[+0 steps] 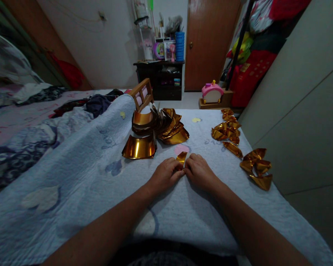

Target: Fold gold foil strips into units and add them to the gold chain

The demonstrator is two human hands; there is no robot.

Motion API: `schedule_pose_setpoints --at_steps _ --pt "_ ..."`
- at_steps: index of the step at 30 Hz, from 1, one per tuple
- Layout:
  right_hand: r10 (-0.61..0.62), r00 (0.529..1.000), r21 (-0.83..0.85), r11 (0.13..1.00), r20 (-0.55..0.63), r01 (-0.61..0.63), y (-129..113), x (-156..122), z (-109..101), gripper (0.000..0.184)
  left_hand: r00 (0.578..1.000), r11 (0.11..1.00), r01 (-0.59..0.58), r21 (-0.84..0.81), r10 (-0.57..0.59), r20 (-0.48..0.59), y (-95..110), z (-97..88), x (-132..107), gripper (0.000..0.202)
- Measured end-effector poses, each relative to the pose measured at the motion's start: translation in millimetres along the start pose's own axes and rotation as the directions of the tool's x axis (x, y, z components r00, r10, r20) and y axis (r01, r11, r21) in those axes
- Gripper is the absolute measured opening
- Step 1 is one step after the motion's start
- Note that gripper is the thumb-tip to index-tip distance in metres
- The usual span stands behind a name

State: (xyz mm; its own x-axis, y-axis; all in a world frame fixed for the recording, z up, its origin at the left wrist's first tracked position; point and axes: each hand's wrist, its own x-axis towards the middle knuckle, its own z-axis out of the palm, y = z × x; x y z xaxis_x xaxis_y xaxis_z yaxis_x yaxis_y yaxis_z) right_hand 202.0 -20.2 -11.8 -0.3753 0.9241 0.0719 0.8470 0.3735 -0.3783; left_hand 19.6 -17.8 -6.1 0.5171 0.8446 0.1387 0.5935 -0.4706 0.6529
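Note:
Between my two hands is a small piece of shiny gold foil paper (182, 157), partly covered by my fingers. My left hand (166, 172) grips it from the left, thumb and fingertips pressed together. On the other side my right hand (199, 170) pinches its right part, the fingertips almost meeting those of the left. Beyond the hands lie fanned stacks of curved gold foil sheets (140, 147). Over to the right, several folded gold foil pieces (256, 164) sit in a loose row, with more folded pieces (226, 129) heaped farther back.
A pale blue quilted cover (100, 195) spreads under everything, rising in a ridge at left. Behind the stacks stands a small wooden frame (141, 94). A pale cabinet (302, 111) borders the right side. Farther back are a pink toy (212, 90) and a dark shelf (159, 81).

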Motion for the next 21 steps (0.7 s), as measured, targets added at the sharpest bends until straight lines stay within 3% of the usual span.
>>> schedule_pose_setpoints --at_steps 21 --pt "0.033 0.999 -0.034 0.999 0.007 -0.033 -3.4 0.1 -1.1 0.012 1.0 0.999 0.005 0.051 -0.005 -0.014 -1.7 4.3 0.4 0.002"
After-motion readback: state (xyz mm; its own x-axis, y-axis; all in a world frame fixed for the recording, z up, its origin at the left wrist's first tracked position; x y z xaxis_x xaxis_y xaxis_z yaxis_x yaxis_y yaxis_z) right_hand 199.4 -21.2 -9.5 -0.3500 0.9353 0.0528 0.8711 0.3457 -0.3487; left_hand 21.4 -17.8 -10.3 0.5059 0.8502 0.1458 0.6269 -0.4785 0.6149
